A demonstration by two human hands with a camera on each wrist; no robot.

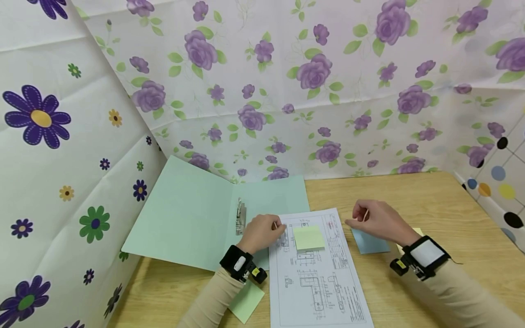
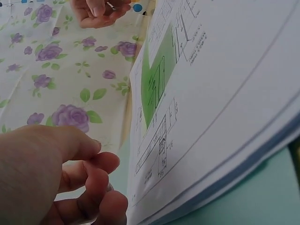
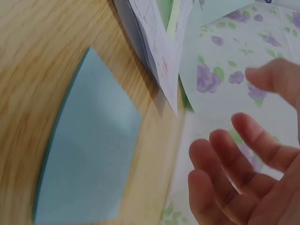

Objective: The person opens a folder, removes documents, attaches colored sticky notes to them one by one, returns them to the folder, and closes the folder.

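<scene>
My left hand [image 1: 262, 232] is at the left edge of a stack of printed technical drawings [image 1: 287, 298]. Its fingers curl loosely, and I see nothing held between them in the left wrist view. A yellow-green sticky note [image 1: 309, 238] lies on the top sheet. The stack's upper left part overlaps a pale green lever-arch folder [image 1: 184, 214], which is spread open with its metal clip [image 1: 240, 218] showing. Above a blue sticky-note pad [image 3: 93, 140] hovers my right hand [image 1: 381, 221], fingers bent and spread apart, holding nothing.
Beside my left wrist, a light green sticky-note pad [image 1: 247, 301] lies on the wooden table [image 1: 455, 214]. A pale yellow pad [image 1: 417, 231] is partly hidden under my right hand and wrist. Flower-patterned sheets [image 1: 262, 150] hang behind and at the left, near the folder.
</scene>
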